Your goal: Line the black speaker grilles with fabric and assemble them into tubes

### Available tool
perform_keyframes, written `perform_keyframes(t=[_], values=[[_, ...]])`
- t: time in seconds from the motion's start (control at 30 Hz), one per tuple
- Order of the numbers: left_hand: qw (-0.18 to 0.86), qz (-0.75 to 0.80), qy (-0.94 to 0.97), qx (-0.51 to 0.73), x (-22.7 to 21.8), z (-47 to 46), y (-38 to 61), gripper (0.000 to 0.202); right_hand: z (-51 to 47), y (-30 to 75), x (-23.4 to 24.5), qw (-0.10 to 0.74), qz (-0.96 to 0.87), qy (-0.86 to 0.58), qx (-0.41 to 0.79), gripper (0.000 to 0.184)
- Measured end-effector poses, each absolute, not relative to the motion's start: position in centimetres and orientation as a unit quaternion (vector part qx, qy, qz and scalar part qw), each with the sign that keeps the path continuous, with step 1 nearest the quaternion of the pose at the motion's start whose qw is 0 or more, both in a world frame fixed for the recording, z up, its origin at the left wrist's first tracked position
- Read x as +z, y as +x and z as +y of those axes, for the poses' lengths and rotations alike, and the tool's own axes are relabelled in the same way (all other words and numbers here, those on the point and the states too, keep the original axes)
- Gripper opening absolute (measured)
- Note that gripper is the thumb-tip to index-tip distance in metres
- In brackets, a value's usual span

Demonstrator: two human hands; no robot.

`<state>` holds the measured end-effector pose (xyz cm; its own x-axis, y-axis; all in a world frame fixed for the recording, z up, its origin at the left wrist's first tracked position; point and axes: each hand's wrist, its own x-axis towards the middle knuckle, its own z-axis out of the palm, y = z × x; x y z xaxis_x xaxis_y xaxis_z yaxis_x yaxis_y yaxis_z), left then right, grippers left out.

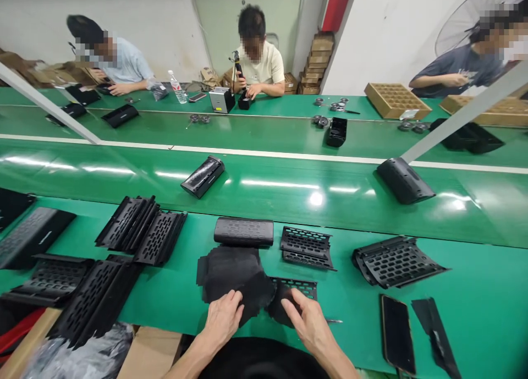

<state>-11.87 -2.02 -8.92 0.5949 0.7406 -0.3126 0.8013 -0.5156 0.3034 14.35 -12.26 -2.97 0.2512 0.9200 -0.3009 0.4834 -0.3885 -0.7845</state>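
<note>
A stack of thin black sheets (231, 269) lies in front of me on the green bench. My left hand (224, 314) is at its near edge, fingers bent and closed on a black sheet. Just to the right, a perforated black panel (307, 286) is partly covered by another dark sheet (279, 311). My right hand (306, 319) rests over that sheet and panel, thumb and forefinger apart; its other fingers are partly hidden. Behind the stack sits a black slotted housing (243, 232), with a second perforated panel (307, 248) beside it.
Stacked perforated panels (127, 225) fill the left side. To the right lie a larger panel (398, 262), a phone (397, 334) and a black strip (435, 335). Black housings (203, 176) sit on the green belt (280, 197). Several people work across it.
</note>
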Motion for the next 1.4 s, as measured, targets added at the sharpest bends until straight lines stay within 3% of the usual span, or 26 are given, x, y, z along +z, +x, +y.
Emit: perform_keyframes(t=[0.23,0.47,0.6,0.7,0.93,1.07,1.17,1.27,1.4], values=[[0.295,0.48,0.826,0.02,-5.4,-1.3,-7.6,0.016,-14.9,19.8,-7.0,0.203,-0.395,-0.815,0.371,0.037],[0.301,0.456,0.837,-0.016,-5.9,-1.1,-1.8,0.046,-16.1,21.4,-10.0,0.132,-0.346,-0.874,0.315,0.033],[0.287,0.439,0.849,-0.056,-6.3,-0.2,-0.4,0.036,-15.2,21.7,-10.8,0.172,-0.338,-0.881,0.285,0.046],[0.294,0.426,0.854,-0.059,-6.4,0.4,-0.4,0.029,-14.4,22.3,-11.3,0.214,-0.353,-0.86,0.3,0.039],[0.34,0.418,0.84,-0.061,-5.9,0.2,-1.0,0.046,-15.9,24.4,-8.3,0.348,-0.346,-0.775,0.399,0.045],[0.425,0.449,0.786,-0.005,-4.6,0.5,-0.4,0.05,-17.6,26.0,-4.8,0.413,-0.271,-0.759,0.425,0.052],[0.591,0.448,0.669,0.046,-2.9,1.2,0.3,0.058,-18.2,26.5,-2.7,0.446,-0.215,-0.731,0.47,0.052],[0.733,0.406,0.546,0.0,-1.3,1.8,0.7,0.064,-18.0,25.8,-1.5,0.467,-0.165,-0.693,0.524,0.051],[0.744,0.409,0.526,0.051,0.5,1.8,0.2,0.046,-16.7,24.3,-0.4,0.487,-0.11,-0.653,0.569,0.049]])
